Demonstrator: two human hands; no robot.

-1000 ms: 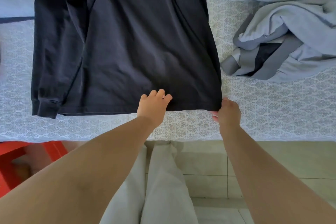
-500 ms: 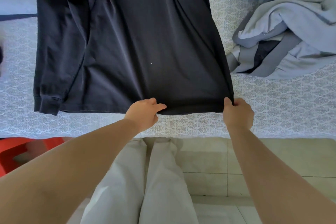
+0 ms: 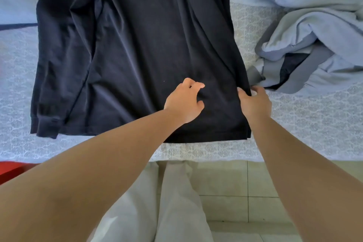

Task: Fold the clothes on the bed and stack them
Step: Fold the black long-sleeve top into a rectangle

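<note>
Both hands sit low on the dark shirt [image 3: 137, 49] spread flat on the bed [image 3: 294, 124], the left hand [image 3: 184, 102] loosely curled and holding nothing, the right hand [image 3: 255, 102] pinching its side edge, likely to fold it inward, with the unfolded pile [image 3: 318, 41] beyond.

Black long-sleeved shirt [image 3: 137, 51]: soft knit cloth, matt, faintly sheened along creases, ribbed at the cuff. Bed cover [image 3: 306, 122]: pale woven cloth, matt, printed or textured with a fine repeating ornament. Heap of clothes [image 3: 314, 45] at far right: light blue and grey cloth, matt, smooth, heavily rumpled. Trousers [image 3: 176, 202], near: beige cloth, matt. Floor [image 3: 231, 182]: pale tiles, smooth, slightly glossy. Red object [image 3: 11, 169] at near left: smooth, material not determinable.
</note>
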